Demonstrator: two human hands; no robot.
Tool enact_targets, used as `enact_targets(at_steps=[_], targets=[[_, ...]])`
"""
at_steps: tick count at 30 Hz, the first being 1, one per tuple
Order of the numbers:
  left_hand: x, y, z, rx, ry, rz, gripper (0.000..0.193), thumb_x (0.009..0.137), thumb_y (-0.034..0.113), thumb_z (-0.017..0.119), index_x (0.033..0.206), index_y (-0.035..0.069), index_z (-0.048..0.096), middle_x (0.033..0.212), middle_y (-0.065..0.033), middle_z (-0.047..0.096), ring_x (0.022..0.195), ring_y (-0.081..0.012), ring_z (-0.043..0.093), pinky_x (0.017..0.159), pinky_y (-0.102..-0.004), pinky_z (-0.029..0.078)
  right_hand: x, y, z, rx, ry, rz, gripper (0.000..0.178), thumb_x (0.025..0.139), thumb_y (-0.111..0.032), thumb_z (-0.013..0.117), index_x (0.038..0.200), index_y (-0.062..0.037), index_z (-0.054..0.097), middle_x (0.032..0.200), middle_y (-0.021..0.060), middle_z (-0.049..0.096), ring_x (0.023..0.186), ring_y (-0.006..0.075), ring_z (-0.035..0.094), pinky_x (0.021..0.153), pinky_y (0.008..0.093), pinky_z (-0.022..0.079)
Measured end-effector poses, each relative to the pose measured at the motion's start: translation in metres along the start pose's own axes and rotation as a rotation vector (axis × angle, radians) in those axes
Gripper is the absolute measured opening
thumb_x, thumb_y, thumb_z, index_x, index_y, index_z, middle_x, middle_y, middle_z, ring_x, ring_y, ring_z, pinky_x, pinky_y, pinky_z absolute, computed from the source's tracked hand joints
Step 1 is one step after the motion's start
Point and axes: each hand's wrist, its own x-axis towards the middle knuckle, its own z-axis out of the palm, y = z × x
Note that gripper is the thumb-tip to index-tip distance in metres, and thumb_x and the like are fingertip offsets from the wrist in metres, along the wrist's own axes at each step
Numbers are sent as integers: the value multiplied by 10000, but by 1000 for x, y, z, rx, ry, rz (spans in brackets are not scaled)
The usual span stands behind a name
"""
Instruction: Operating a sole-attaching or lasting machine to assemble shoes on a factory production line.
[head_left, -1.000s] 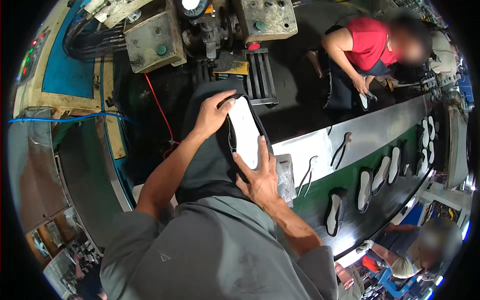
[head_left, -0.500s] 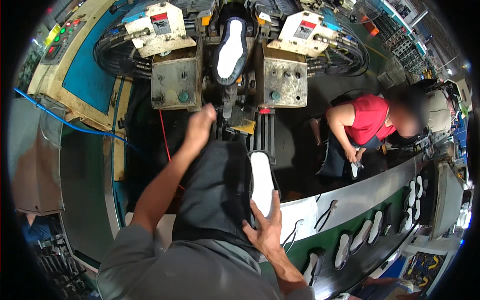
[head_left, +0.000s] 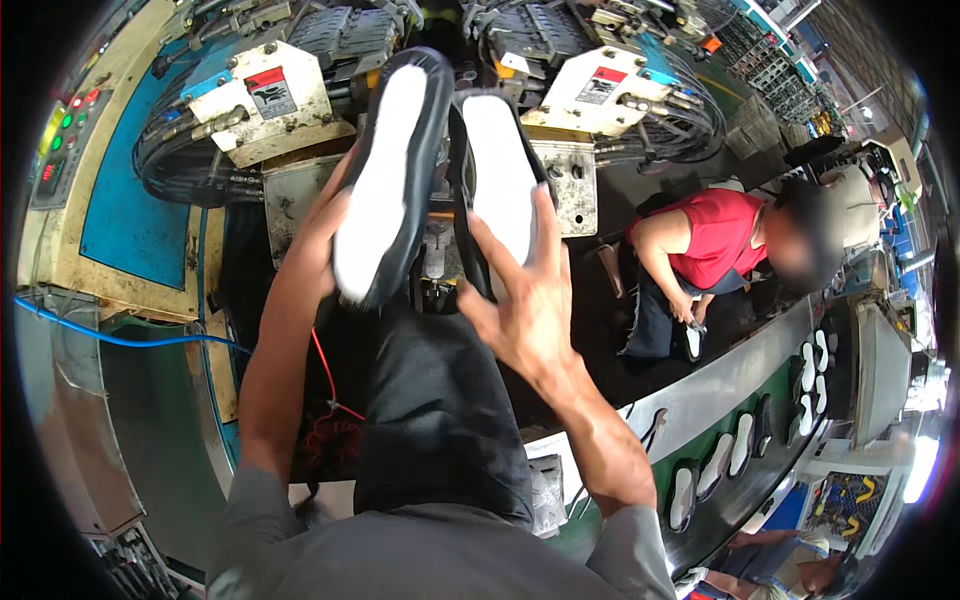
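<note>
One shoe (head_left: 392, 180) is gripped by half-closed left hand (head_left: 327, 240), another shoe (head_left: 500, 165) by wide-spread right hand (head_left: 527, 312), seemingly kept white-side-up.

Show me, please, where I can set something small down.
Bare: the metal strip beyond the pliers, beside the green belt. Crowded: the belt's shoe row, and before the machine, where left hand and right hand hold two black shoes.

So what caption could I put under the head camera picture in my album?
A white-faced black shoe upper in the left grip, another in the right grip, held before a grimy machine.
</note>
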Motion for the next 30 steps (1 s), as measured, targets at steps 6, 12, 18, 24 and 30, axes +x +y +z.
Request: enact_targets(at_steps=[6, 12, 18, 24, 30], targets=[[-152, 22, 37, -292, 176, -135, 1091, 971, 646, 725, 1756, 60, 244, 1495, -309, 603, 1110, -402, 758, 790, -546, 683, 68, 12, 57, 54, 66, -20, 741, 840, -227, 853, 1555, -258, 661, 1752, 363, 190, 1343, 588, 526, 1144, 585, 498], [-217, 0, 12, -232, 377, -114, 1037, 938, 546, 788, 1709, 75, 279, 1266, -403, 659, 879, -466, 791, 712, -572, 698, 87, 19, 102, 119, 140, -2, 720, 838, -242, 869, 1531, -201, 679, 1737, 381, 219, 1451, 588, 465, 1215, 588, 442], [-237, -14, 18, -254, 532, -111, 1038, 945, 564, 780, 1738, 141, 261, 1331, -406, 641, 932, -497, 781, 746, -591, 691, 92, 6, 117, 32, -16, 61, 759, 874, -345, 872, 1575, -197, 622, 1735, 397, 196, 1495, 647, 378, 1232, 597, 418], [-245, -42, 15, -366, 421, -179, 884, 1048, 644, 629, 1733, 194, 299, 1370, -418, 623, 964, -527, 765, 785, -599, 665, 91, -4, 102, -281, -7, -134, 798, 934, -466, 837, 1612, -162, 546, 1699, 345, 324, 1524, 613, 348, 1232, 650, 403], [-217, -61, 35, -423, 460, -327, 836, 1015, 581, 659, 1687, 174, 373, 1361, -288, 661, 1063, -454, 753, 822, -574, 665, 96, -8, 98, -346, -79, -151, 783, 934, -435, 833, 1594, -128, 544, 1656, 278, 433, 1511, 565, 387, 1153, 616, 516]])
